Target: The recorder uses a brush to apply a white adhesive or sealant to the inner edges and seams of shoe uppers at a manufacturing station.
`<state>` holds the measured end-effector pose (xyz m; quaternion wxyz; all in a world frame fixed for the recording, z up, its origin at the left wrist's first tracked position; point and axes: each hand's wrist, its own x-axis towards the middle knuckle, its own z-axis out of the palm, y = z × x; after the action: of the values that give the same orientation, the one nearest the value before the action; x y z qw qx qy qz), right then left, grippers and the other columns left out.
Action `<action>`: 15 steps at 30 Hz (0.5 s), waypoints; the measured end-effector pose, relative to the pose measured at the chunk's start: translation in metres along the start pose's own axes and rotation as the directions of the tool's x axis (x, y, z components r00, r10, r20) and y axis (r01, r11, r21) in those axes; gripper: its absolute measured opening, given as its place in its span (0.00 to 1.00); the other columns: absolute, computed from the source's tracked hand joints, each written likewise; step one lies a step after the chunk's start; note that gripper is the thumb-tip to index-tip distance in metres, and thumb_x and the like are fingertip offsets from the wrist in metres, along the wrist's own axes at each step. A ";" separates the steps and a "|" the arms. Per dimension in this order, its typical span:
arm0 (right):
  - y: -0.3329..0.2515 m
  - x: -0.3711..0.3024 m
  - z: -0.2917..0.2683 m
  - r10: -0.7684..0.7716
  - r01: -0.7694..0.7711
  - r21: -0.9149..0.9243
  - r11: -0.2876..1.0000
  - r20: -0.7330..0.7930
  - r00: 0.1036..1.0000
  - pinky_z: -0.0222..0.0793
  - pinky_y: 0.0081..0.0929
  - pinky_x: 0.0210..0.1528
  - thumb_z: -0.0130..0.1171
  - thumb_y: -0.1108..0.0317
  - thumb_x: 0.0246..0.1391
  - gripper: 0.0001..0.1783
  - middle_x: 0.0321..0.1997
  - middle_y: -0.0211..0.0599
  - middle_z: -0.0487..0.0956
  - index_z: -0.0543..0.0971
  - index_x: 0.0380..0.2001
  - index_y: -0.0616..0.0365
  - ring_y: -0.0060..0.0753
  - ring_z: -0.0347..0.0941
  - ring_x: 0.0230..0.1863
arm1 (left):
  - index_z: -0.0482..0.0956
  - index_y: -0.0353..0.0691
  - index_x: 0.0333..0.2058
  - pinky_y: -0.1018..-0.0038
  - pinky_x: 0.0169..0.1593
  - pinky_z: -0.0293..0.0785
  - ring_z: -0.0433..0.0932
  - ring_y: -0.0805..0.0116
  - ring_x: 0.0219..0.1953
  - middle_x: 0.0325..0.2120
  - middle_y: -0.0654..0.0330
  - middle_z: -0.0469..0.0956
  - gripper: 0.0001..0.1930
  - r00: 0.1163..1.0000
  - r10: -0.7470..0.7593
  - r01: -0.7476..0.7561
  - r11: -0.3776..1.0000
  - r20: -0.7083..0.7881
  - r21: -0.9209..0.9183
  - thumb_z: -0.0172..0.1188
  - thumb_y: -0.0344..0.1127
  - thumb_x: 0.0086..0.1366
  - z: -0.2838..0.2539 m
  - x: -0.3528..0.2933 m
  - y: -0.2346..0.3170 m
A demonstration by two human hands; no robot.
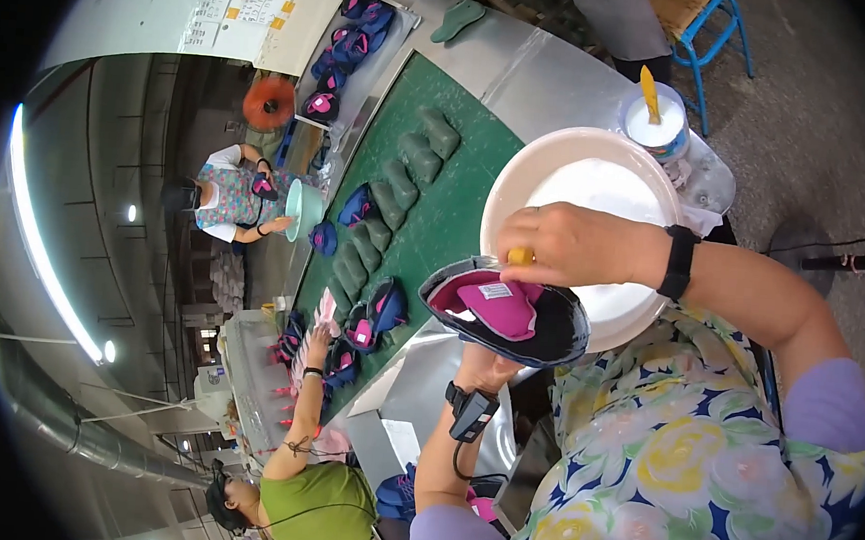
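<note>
My left hand (pixel 491 364) holds a navy shoe upper (pixel 561 324) from underneath, its open underside turned up and its pink lining with a white label showing. Above it, my right hand (pixel 560 244) is closed round the yellow handle of a brush (pixel 521 256). The bristles are hidden by my fingers and the edge of the upper. Right behind my hands stands a large pale basin (pixel 504 185) with white liquid (pixel 599 186) in it. Most of my left fingers are out of sight beneath the upper.
Several grey-green shoe lasts (pixel 398 182) and navy uppers (pixel 387 305) lie along a green conveyor belt (pixel 472 137). Beside the basin is a tub (pixel 653 125) of white liquid with a yellow brush (pixel 649 93). Two co-workers, one in a green top (pixel 316 508), work across the belt.
</note>
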<state>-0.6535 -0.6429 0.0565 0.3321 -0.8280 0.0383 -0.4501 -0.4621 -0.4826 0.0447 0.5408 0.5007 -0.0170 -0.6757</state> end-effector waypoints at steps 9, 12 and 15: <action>-0.013 -0.003 -0.028 0.486 -0.544 0.069 0.836 0.364 0.794 0.69 0.35 0.32 0.62 0.61 0.56 0.14 0.21 0.43 0.76 0.75 0.28 0.62 0.45 0.76 0.26 | 0.70 0.38 0.59 0.59 0.60 0.71 0.73 0.59 0.59 0.56 0.49 0.73 0.26 0.742 0.344 -0.577 -0.109 0.575 0.810 0.61 0.41 0.65 -0.097 0.012 0.028; -0.023 0.007 -0.025 0.202 -0.179 0.209 0.962 -0.096 0.975 0.70 0.34 0.33 0.62 0.64 0.56 0.12 0.25 0.40 0.76 0.73 0.29 0.60 0.43 0.75 0.27 | 0.64 0.36 0.63 0.58 0.68 0.57 0.64 0.57 0.65 0.62 0.47 0.67 0.34 0.831 0.312 -0.505 0.078 0.460 0.860 0.66 0.39 0.60 -0.118 0.020 0.042; -0.009 0.010 -0.009 -0.051 0.062 0.092 0.994 -0.117 0.992 0.71 0.36 0.35 0.62 0.65 0.56 0.12 0.27 0.41 0.76 0.72 0.30 0.60 0.46 0.75 0.29 | 0.64 0.36 0.63 0.59 0.68 0.57 0.64 0.57 0.65 0.62 0.48 0.66 0.35 0.776 0.387 -0.553 0.039 0.498 0.832 0.66 0.39 0.60 -0.109 0.012 0.030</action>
<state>-0.6566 -0.6438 0.0724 0.3556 -0.7849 0.0124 -0.5074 -0.3642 -0.4473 -0.0004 0.3021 0.6382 -0.6257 -0.3315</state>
